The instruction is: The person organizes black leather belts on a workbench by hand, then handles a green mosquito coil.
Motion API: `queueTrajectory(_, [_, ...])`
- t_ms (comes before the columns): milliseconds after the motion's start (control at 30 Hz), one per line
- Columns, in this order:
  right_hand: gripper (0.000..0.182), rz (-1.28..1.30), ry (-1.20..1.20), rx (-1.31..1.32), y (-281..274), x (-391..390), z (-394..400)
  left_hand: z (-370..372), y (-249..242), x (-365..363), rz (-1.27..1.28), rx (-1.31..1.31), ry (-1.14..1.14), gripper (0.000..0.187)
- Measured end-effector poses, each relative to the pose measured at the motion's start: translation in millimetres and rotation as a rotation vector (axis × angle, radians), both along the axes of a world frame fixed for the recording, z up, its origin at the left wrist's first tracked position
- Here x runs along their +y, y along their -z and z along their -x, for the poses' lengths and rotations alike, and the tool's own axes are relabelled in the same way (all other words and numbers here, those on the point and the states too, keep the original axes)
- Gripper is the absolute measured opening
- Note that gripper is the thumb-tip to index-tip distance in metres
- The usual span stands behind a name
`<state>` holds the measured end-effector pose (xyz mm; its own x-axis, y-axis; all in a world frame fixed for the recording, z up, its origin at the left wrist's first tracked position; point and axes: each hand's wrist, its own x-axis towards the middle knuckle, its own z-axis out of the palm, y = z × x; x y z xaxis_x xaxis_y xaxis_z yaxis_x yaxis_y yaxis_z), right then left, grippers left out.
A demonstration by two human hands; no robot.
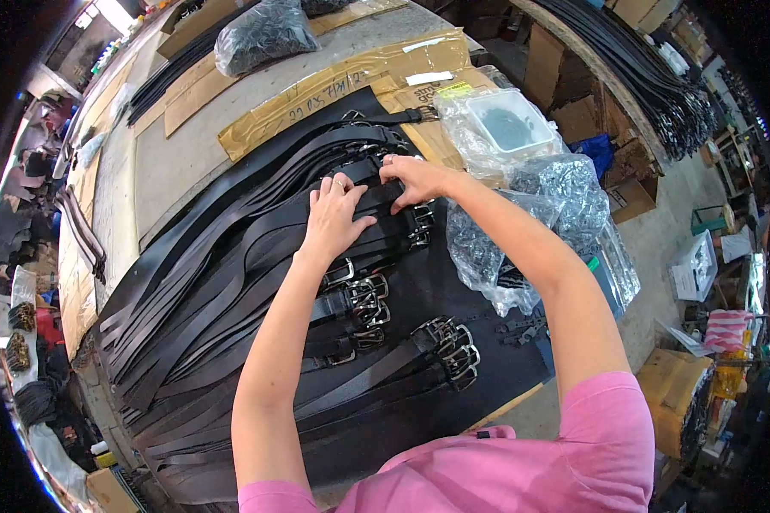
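Observation:
Many black belts lie side by side in bundles, their metal buckles toward the right. My right hand (pixel 415 179) grips a black belt (pixel 378 198) near its buckle end, thumb on the near side and fingers on the far side. Close beside it, my left hand (pixel 335 215) has its fingers curled over the same belt, with the thumb toward the right hand. The fingertips are partly hidden against the dark straps. Nearer to me are bundles with silver buckles (pixel 370 299) and another buckle cluster (pixel 455 350).
Clear plastic bags (pixel 522 222) and a lidded plastic tub (pixel 511 120) sit right of the belts. Taped cardboard (pixel 342 90) and a bag of dark pieces (pixel 265 36) lie farther back. More black straps (pixel 633 68) hang over another table at upper right.

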<state>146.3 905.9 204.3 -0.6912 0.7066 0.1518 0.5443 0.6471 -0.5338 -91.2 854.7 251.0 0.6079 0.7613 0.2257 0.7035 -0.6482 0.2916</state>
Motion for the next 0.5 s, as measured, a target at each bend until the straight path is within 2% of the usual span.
queueTrajectory(67, [0.057, 0.019, -0.016, -0.049, -1.4, 10.3, -2.3, -2.2, -4.1, -0.9, 0.009, 0.006, -0.016, 0.055])
queueTrajectory(133, [0.055, 0.062, -0.018, -0.095, -31.0, 17.6, -3.7, -6.8, -9.3, -2.1, -0.03, -0.019, -0.04, 0.054])
queueTrajectory(233, [0.05, 0.122, 0.0, -0.023, -89.4, 16.3, -1.6, -10.1, -18.2, 6.4, 0.026, -0.122, -0.124, 0.05])
queueTrajectory(300, [0.049, 0.088, -0.009, -0.118, -107.2, 15.2, -4.9, -7.3, -16.4, 17.2, 0.164, -0.185, -0.104, 0.046])
queueTrajectory(333, [0.049, 0.071, -0.016, -0.167, -111.5, 15.2, -5.8, -5.4, -12.4, 21.0, 0.234, -0.218, -0.097, 0.044])
queueTrajectory(367, [0.048, 0.065, -0.034, -0.203, -104.3, 18.6, -9.2, -4.8, -0.6, 23.3, 0.131, -0.256, -0.049, 0.041])
queueTrajectory(500, [0.045, 0.096, -0.103, -0.411, -67.0, 20.5, -15.6, -12.5, -0.1, 13.0, 0.122, -0.089, -0.031, 0.045])
